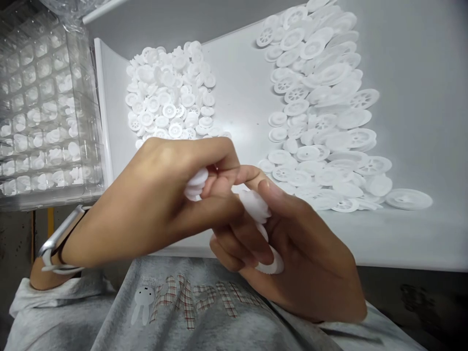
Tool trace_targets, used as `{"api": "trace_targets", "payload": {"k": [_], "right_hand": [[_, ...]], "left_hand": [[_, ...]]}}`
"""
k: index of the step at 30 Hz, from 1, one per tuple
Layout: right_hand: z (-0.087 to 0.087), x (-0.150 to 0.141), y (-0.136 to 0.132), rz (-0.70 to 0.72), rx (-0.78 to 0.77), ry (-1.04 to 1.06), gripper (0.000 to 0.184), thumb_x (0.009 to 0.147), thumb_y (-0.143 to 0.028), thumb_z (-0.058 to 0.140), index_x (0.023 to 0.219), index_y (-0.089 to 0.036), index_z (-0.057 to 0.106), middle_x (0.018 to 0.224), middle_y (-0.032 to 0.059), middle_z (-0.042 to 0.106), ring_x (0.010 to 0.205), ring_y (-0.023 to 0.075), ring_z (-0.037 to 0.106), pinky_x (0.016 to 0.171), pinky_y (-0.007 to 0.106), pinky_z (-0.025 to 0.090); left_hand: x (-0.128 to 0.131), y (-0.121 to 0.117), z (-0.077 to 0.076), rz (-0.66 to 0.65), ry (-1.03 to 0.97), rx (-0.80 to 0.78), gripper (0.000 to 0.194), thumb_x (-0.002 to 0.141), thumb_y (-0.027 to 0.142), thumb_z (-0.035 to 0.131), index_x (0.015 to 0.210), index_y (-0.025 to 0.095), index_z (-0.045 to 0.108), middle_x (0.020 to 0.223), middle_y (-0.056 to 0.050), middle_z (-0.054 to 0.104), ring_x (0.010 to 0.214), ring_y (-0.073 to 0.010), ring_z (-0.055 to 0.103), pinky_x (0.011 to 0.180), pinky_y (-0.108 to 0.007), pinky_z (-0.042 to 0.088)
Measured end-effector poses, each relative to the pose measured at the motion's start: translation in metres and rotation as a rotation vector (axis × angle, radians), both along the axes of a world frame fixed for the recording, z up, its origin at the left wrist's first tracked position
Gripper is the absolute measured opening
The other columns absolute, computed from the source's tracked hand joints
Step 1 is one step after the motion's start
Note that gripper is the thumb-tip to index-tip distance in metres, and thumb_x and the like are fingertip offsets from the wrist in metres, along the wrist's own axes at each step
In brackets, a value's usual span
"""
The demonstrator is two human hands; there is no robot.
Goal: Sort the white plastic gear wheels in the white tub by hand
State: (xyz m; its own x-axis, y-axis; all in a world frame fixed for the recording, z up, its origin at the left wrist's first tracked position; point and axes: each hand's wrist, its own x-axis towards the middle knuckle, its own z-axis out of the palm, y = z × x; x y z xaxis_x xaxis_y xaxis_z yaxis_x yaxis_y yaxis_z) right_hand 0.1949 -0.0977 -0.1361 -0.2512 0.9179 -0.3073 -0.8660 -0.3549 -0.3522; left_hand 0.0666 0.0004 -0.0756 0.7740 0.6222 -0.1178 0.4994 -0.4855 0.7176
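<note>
My left hand (157, 195) is closed around several small white plastic gears (195, 184) stacked between thumb and fingers. My right hand (300, 248) is curled around larger white plastic wheels (256, 204), one of them (272, 266) showing under the fingers. The two hands touch at the fingertips, just above the near edge of the white tray (241, 92). A pile of small white gears (170, 95) lies on the tray's left side. On the tray's right side spreads a pile of larger white wheels (321, 112).
A clear plastic compartment tray (44, 107) holding white parts stands at the left, beside the white tray. Crumpled clear plastic film (69, 7) lies at the top left. My grey shirt (190, 307) fills the bottom. A watch band (54, 243) circles my left wrist.
</note>
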Motion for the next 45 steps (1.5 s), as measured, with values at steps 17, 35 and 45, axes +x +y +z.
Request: {"api": "trace_targets", "payload": {"k": [17, 35, 45], "right_hand": [[-0.003, 0.006, 0.004, -0.141, -0.082, 0.107, 0.009, 0.081, -0.028, 0.059, 0.078, -0.02, 0.063, 0.077, -0.001, 0.051, 0.068, 0.0084, 0.051, 0.058, 0.018, 0.047], [0.0, -0.003, 0.002, -0.223, -0.131, -0.083, 0.021, 0.073, -0.018, 0.062, 0.091, -0.029, 0.064, 0.093, -0.0015, 0.064, 0.104, 0.0127, 0.066, 0.084, 0.021, 0.057], [-0.001, -0.001, 0.005, -0.217, -0.103, -0.028, 0.01, 0.08, -0.03, 0.063, 0.072, -0.024, 0.065, 0.062, -0.0002, 0.046, 0.074, 0.0146, 0.057, 0.067, 0.024, 0.055]], "left_hand": [[-0.025, -0.043, -0.004, 0.022, -0.067, 0.008, 0.012, 0.089, 0.008, 0.055, 0.088, 0.019, 0.059, 0.067, 0.007, 0.058, 0.052, -0.0009, 0.048, 0.049, -0.014, 0.038], [-0.009, -0.085, -0.049, 0.215, -0.156, 0.4, 0.014, 0.093, 0.021, 0.063, 0.106, 0.016, 0.064, 0.065, 0.005, 0.061, 0.053, -0.0067, 0.054, 0.048, -0.021, 0.041], [-0.009, -0.093, -0.051, 0.292, -0.115, 0.414, 0.015, 0.095, 0.022, 0.062, 0.108, 0.018, 0.06, 0.069, 0.003, 0.067, 0.057, -0.0094, 0.062, 0.051, -0.025, 0.043]]}}
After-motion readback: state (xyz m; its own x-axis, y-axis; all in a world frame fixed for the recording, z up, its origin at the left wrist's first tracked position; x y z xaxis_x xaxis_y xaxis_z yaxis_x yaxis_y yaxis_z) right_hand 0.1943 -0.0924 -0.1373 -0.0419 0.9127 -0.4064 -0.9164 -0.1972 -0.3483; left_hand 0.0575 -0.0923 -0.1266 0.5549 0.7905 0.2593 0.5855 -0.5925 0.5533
